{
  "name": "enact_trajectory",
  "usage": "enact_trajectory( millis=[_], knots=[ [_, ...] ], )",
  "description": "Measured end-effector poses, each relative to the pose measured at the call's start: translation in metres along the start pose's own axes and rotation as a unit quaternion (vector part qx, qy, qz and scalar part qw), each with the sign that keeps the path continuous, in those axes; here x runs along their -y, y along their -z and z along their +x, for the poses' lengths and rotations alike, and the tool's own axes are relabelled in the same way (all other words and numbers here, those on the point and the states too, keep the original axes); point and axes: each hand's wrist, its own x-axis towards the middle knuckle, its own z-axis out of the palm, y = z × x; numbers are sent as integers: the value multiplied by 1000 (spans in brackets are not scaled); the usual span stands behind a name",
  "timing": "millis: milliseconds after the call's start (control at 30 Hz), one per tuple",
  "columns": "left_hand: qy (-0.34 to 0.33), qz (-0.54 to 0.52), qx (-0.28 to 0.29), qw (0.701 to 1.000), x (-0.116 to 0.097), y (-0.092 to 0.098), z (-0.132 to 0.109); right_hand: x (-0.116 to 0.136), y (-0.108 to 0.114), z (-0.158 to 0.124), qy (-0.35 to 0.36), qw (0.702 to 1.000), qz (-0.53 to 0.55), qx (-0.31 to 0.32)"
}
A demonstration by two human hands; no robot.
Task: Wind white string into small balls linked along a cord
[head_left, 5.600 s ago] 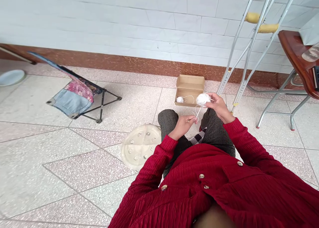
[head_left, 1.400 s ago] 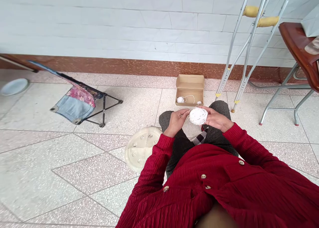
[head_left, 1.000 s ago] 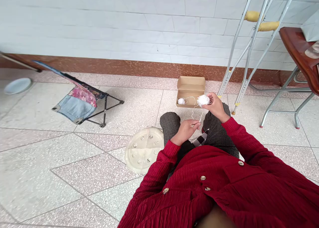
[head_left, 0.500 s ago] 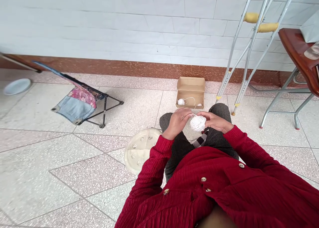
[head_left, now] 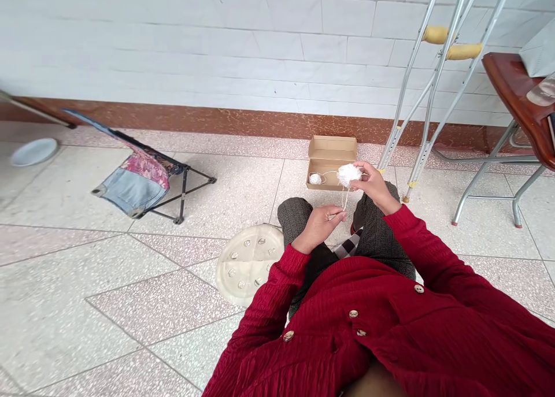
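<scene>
Aluminium crutches [head_left: 436, 34] lean at 1 o'clock; brown folding tabletop [head_left: 511, 91] at 2 o'clock; denim-and-floral folding stool [head_left: 134, 183] at 9 o'clock; white plate [head_left: 33, 152] beyond it; round plastic lid [head_left: 243, 264] on the floor at 7 o'clock.

Domestic-looking tiled room or porch: terrazzo floor [head_left: 87, 310], glazed wall tiles [head_left: 173, 39], crutches [head_left: 436, 34], folding stool [head_left: 139, 180].

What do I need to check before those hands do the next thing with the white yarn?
1. Right hand holding the white yarn ball: ok.
2. Left hand pinching the yarn strand: ok.
3. No knots on the strand between the hands: cannot tell, it is too thin to see.
4. Small yarn ball sitting in the cardboard box: ok.
5. Yarn from the small ball joined to the big ball: cannot tell, the thread is too faint.
6. Crutches not touching the yarn: ok.
</scene>
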Motion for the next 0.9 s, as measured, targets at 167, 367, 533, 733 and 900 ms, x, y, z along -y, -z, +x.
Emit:
enact_trajectory(
  millis=[167, 367, 533, 733, 900],
  knots=[
    [-61, 122, -22, 990, -3, 25, 7, -34, -7, -15, 39, 981, -186, 23],
    [-129, 203, -68, 968, -2, 44, 18, -27, -15, -48, -158, 957, 102, 219],
    [-98, 102, -95, 985, 12, 34, 20, 6, -10, -57, -160, 923, 253, 243],
    [-2, -5, -92, 996, 28, 6, 8, 36, -5, -43, -81, 947, 256, 177],
    [-14, 2, -26, 1000, 12, -10, -3, 17, -2, -10, 5, 997, 79, 18]
  ],
)
